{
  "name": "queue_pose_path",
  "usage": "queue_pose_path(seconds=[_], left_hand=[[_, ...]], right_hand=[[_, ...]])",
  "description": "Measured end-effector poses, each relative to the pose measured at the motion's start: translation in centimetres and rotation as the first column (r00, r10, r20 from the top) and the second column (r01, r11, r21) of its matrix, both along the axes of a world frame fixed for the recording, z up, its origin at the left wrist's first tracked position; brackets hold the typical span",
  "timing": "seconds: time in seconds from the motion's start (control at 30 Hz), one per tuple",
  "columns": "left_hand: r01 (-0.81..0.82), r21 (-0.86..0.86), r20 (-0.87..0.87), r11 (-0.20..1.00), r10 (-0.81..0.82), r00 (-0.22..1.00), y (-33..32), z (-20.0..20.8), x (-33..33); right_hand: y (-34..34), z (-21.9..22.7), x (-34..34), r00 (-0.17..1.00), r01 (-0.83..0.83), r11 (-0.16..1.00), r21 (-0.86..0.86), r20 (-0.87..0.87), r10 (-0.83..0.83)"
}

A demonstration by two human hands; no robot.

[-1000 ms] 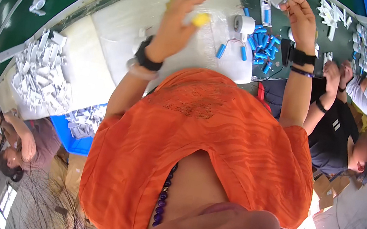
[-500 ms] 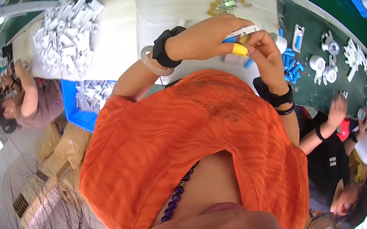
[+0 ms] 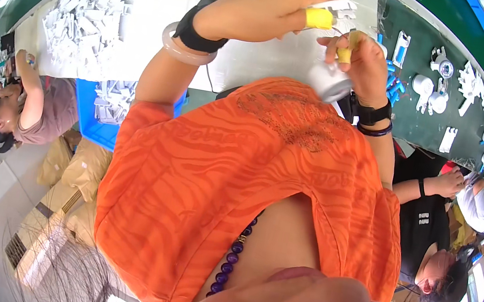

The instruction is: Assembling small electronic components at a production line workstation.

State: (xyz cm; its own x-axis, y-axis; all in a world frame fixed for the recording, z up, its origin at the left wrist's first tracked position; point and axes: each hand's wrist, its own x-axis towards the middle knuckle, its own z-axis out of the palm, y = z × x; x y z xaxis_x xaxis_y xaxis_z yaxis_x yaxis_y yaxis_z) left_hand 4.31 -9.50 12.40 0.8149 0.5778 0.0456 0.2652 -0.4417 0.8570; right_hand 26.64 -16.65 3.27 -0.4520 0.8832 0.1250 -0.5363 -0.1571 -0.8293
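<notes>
My left hand [image 3: 278, 13], a yellow wrap on one digit, is closed on a white notched plastic housing [image 3: 342, 6] above the white work surface. Close to its right, my right hand [image 3: 366, 60] has bent fingers pressed together, also with yellow wraps. What those fingers pinch is too small to make out. Just below them is a white round part [image 3: 328, 81] with a grey end, blurred by motion; whether it is gripped or hangs is unclear.
White plastic housings [image 3: 87, 23] are heaped at left, above a blue bin [image 3: 90, 119] of similar pieces. Blue cylinders [image 3: 394, 85], white round parts [image 3: 431, 93] and white pieces [image 3: 471, 87] lie at right. A co-worker's hand [image 3: 451, 183] is at the right edge.
Both hands have moved apart, the left up and away. The white round part has shifted from behind my right hand to below its fingers. The co-worker's hand at right has lowered.
</notes>
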Motion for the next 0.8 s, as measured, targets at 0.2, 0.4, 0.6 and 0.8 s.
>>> queue_pose_path(seconds=[0.2,0.4,0.6,0.8], left_hand=[[-0.028,-0.254,0.130,0.967,0.063,0.989,-1.0,-2.4,0.8],[-0.214,-0.375,0.110,0.902,0.272,0.956,-2.8,-5.9,2.1],[-0.183,-0.732,0.209,0.656,0.472,0.856,-4.7,-6.7,3.7],[-0.201,-0.683,0.172,0.702,0.421,0.890,-5.5,-6.6,3.5]], right_hand=[[-1.0,2.8,1.5,0.952,-0.167,0.982,-0.084,0.247,0.183],[-2.3,2.9,0.1,0.304,0.151,0.728,0.669,0.669,-0.678],[-2.5,1.7,-0.5,0.283,0.353,0.582,0.732,0.509,-0.812],[-3.1,1.3,-0.9,0.239,0.304,0.579,0.757,0.528,-0.815]])
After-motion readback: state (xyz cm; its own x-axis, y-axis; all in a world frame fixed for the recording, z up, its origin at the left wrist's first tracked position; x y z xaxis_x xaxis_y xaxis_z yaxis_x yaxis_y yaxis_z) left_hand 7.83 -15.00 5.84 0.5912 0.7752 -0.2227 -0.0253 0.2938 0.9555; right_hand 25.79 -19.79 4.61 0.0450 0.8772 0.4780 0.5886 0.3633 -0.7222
